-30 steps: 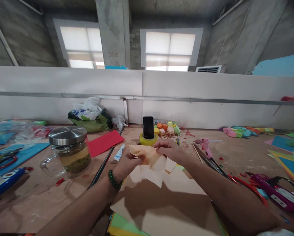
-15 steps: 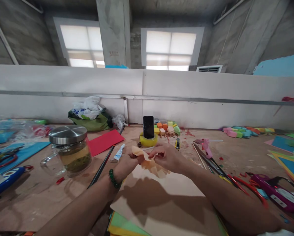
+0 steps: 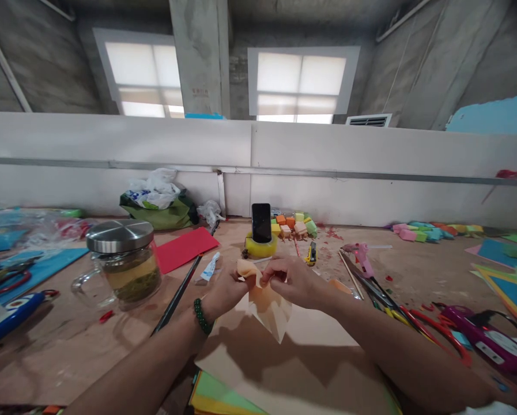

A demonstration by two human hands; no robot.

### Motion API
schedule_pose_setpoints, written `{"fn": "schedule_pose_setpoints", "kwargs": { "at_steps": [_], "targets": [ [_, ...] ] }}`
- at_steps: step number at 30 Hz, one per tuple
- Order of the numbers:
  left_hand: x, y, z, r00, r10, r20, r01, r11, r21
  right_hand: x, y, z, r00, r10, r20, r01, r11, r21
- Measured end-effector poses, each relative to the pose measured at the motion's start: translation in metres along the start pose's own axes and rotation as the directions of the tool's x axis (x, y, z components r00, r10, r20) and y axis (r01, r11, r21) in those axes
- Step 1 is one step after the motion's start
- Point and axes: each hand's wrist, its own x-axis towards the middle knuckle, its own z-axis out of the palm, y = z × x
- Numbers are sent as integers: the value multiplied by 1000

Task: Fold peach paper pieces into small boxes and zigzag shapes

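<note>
Pale orange paper [image 3: 270, 308], folded and pointed at its lower end, hangs between my two hands above a stack of coloured sheets. My left hand [image 3: 229, 288], with a green bead bracelet [image 3: 203, 316] at the wrist, grips the paper's left edge. On the other side, my right hand [image 3: 293, 281] pinches the upper part between thumb and fingers. The top of the paper curls over near the left fingertips. Below lies the stack's peach top sheet [image 3: 301, 369], shaded by both hands, with green and yellow sheets showing at its lower left.
A glass tea mug [image 3: 126, 276] and red paper [image 3: 184, 249] lie leftward. Ahead, a phone [image 3: 261, 222] leans on a yellow tape roll [image 3: 260, 246] beside coloured paper blocks [image 3: 299, 225]. To the right are a pink glue gun [image 3: 362, 259], red-handled scissors [image 3: 440, 331] and a purple tool [image 3: 487, 340].
The paper has turned in my hands, so its pointed end now hangs down toward the stack. Both hands stay close together in nearly the same place, still gripping it.
</note>
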Motion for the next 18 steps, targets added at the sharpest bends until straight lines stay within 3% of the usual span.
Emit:
{"fn": "schedule_pose_setpoints", "kwargs": {
  "at_steps": [6, 18],
  "targets": [
    [0, 6, 2, 998, -4, 56, 4, 1000, 1, 0, 5, 1, 1000, -8, -17, 7, 999, -31],
    [-5, 18, 7, 993, -2, 115, -1, 1000, 22, -3, -1, 1, 994, 111, 21, -94, 914, -394]
  ]
}}
